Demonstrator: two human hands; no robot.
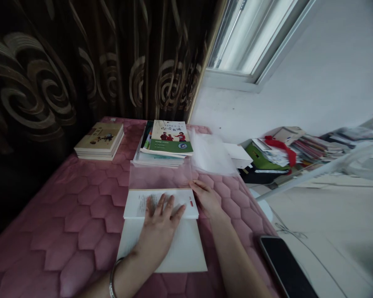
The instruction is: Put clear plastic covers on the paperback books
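An open book [132,205] lies on the pink quilted cloth, its pages white and one pale flap [183,252] spread towards me. My left hand [160,223], with a silver bangle at the wrist, rests flat on it with fingers spread. A clear plastic sheet [158,176] sticks out past the book's far edge. At the sheet's right side, by the book's far right corner, my right hand [205,196] has its thumb and fingers pinched on the plastic edge. How much of the sheet lies under the book is hidden.
Beyond the sheet stands a stack of books [170,138], with more clear plastic sheets [209,153] to its right. Another stack of books [99,138] sits at far left. A phone [287,265] lies near the right edge. Papers fill a shelf [273,178] past the cloth.
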